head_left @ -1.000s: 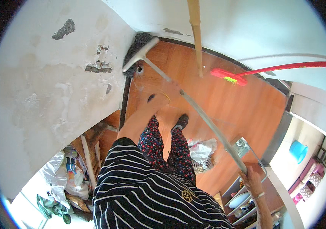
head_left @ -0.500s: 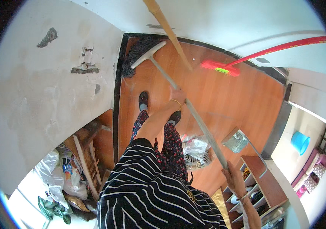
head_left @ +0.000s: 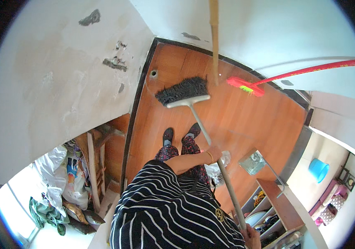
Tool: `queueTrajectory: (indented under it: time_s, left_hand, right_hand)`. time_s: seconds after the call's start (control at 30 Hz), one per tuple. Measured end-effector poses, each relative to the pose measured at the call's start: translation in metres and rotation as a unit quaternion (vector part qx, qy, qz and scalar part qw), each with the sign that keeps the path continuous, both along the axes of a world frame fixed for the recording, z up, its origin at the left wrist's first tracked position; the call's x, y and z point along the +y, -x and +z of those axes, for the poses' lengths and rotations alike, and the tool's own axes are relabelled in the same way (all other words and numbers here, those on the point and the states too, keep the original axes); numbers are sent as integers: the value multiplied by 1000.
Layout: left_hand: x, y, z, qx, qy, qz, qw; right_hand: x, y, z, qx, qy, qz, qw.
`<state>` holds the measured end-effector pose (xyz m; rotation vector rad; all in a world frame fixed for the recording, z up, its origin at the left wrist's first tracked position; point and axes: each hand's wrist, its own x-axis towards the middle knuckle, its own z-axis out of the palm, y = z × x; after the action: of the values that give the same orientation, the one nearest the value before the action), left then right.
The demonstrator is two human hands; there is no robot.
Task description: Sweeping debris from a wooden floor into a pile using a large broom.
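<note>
Both my hands grip the long pale pole of a mop [head_left: 182,91], which has a light grey crossbar and a broad fringe of black strands. My left hand [head_left: 213,154] wraps the pole around its middle, beyond my striped apron. At the pole's upper end, by my right side, my right hand [head_left: 251,237] is closed around it. The black strands lie spread on the brown wood-look floor [head_left: 260,120], ahead of my feet.
A red broom [head_left: 248,87] and a bamboo pole [head_left: 215,41] lean at the far wall. A dustpan [head_left: 252,162] and plastic bags [head_left: 223,159] lie right of my feet, near a shoe shelf [head_left: 279,203]. A wooden frame [head_left: 92,170] stands left. A small round floor hole [head_left: 154,74] shows.
The mop has come out of the far left corner, moving right and nearer, uncovering the floor hole. Both hands have drawn back toward me, and my feet have shifted.
</note>
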<state>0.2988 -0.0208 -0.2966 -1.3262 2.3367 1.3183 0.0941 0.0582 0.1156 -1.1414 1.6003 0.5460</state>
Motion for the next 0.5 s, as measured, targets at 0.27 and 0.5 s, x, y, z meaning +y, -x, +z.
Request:
queueTrajectory:
  time_s: [0.27,0.5]
  left_hand:
    - [36,12,96,114,104,-97,983]
    - [27,-58,95,124,152,-81,977]
  right_hand:
    - [72,29,71,153,-5,-167,974]
    - [147,17,11,-15,66,-265,962]
